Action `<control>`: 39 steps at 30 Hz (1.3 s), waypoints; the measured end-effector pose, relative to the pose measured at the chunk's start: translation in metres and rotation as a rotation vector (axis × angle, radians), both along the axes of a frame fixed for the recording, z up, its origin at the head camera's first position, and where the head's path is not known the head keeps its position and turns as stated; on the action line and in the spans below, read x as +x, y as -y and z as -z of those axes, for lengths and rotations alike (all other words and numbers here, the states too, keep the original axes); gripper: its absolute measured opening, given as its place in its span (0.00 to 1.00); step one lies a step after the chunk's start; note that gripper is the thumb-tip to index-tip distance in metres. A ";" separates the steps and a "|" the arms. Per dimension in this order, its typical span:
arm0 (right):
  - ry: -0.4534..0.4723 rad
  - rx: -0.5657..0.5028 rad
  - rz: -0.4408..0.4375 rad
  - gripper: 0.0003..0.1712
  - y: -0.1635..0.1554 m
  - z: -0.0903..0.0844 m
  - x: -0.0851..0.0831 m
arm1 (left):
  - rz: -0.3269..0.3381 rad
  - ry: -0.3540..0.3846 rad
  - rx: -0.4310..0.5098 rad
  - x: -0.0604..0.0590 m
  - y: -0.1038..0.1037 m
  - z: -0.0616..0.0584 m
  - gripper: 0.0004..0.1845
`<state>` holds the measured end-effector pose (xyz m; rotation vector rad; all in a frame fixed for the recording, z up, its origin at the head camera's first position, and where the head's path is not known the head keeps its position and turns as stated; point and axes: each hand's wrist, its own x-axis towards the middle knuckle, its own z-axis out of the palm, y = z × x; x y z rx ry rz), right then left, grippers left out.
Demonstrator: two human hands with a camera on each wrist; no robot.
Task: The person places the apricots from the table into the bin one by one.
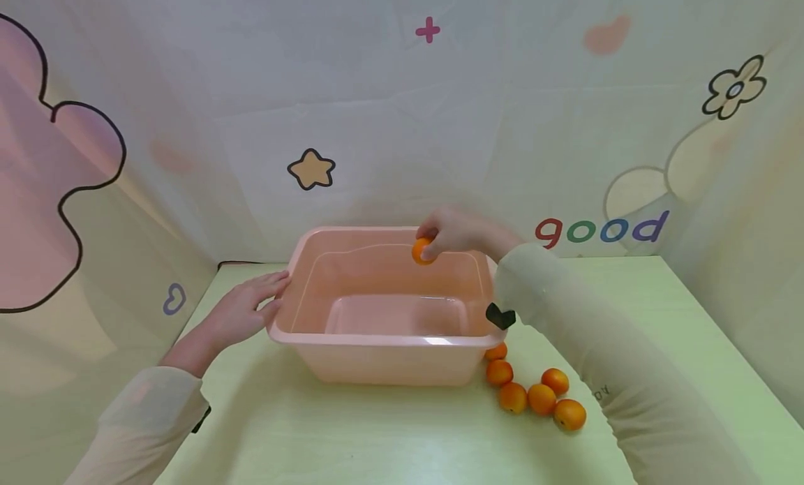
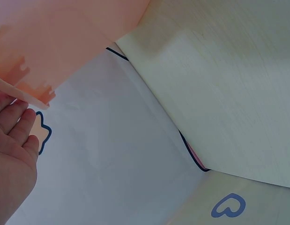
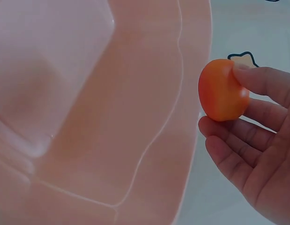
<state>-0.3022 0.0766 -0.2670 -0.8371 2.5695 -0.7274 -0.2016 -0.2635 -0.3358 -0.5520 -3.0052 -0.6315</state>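
Note:
My right hand (image 1: 453, 232) pinches a small, smooth, round orange fruit (image 1: 423, 251) over the far right part of a pink plastic basin (image 1: 383, 363). Seen from the right wrist, the thumb lies on top of the fruit (image 3: 222, 91) and the fingers support it from behind and below. At the basin's left side, my left hand (image 1: 248, 307) rests its fingers against the rim. The left wrist view has those fingers (image 2: 16, 119) nearly straight, tips right at the rim's edge. No fruit shows on the visible floor of the basin.
Several more orange fruits (image 1: 541, 399) lie on the pale green table (image 1: 377, 436), by the basin's front right corner and below the right sleeve (image 1: 603, 359). One is partly hidden by the basin. A printed cloth (image 1: 377, 108) hangs behind and at both sides.

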 end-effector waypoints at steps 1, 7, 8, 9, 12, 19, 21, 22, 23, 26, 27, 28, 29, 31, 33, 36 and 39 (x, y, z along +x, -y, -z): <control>0.016 -0.008 0.007 0.18 0.002 0.003 -0.001 | 0.002 -0.004 -0.002 0.000 0.000 0.001 0.25; 0.040 -0.030 0.016 0.15 0.009 0.017 -0.008 | 0.009 -0.016 -0.004 -0.001 0.001 0.002 0.25; 0.039 -0.028 0.017 0.14 0.010 0.019 -0.009 | 0.007 -0.014 -0.002 -0.001 0.001 0.002 0.25; 0.046 -0.027 0.023 0.14 0.011 0.022 -0.010 | 0.006 -0.013 -0.002 -0.001 0.001 0.002 0.25; 0.091 -0.014 0.064 0.15 0.014 0.029 -0.012 | 0.002 -0.010 0.001 -0.001 0.000 0.001 0.26; 0.178 -0.001 0.139 0.10 0.020 0.049 -0.012 | -0.002 -0.010 -0.001 0.000 -0.001 0.001 0.25; 0.171 0.015 0.136 0.07 0.022 0.056 -0.012 | -0.001 -0.013 -0.005 -0.001 -0.001 0.002 0.25; 0.171 0.022 0.132 0.06 0.024 0.058 -0.012 | 0.001 -0.015 -0.006 -0.001 -0.001 0.002 0.25; 0.174 0.029 0.127 0.05 0.025 0.061 -0.012 | 0.002 -0.016 -0.006 -0.001 -0.001 0.002 0.25; 0.208 0.059 0.121 0.03 0.029 0.066 -0.011 | 0.007 -0.021 -0.006 -0.001 -0.001 0.002 0.25; 0.217 0.068 0.116 0.03 0.030 0.067 -0.011 | 0.007 -0.019 -0.005 -0.001 -0.001 0.002 0.25; 0.220 0.073 0.107 0.03 0.031 0.068 -0.011 | 0.008 -0.019 -0.003 -0.001 -0.001 0.002 0.25; 0.227 0.077 0.105 0.04 0.031 0.069 -0.010 | 0.006 -0.017 -0.003 -0.001 0.000 0.002 0.25; 0.234 0.087 0.097 0.04 0.033 0.068 -0.009 | 0.005 -0.016 -0.004 -0.001 0.000 0.001 0.25; 0.244 0.090 0.104 0.04 0.033 0.068 -0.009 | 0.005 -0.017 -0.006 -0.001 0.001 0.001 0.25; 0.261 0.094 0.125 0.06 0.035 0.067 -0.007 | 0.004 -0.018 -0.009 -0.001 0.001 0.001 0.25; 0.276 0.097 0.129 0.07 0.035 0.067 -0.004 | 0.004 -0.019 -0.011 -0.001 0.001 0.001 0.25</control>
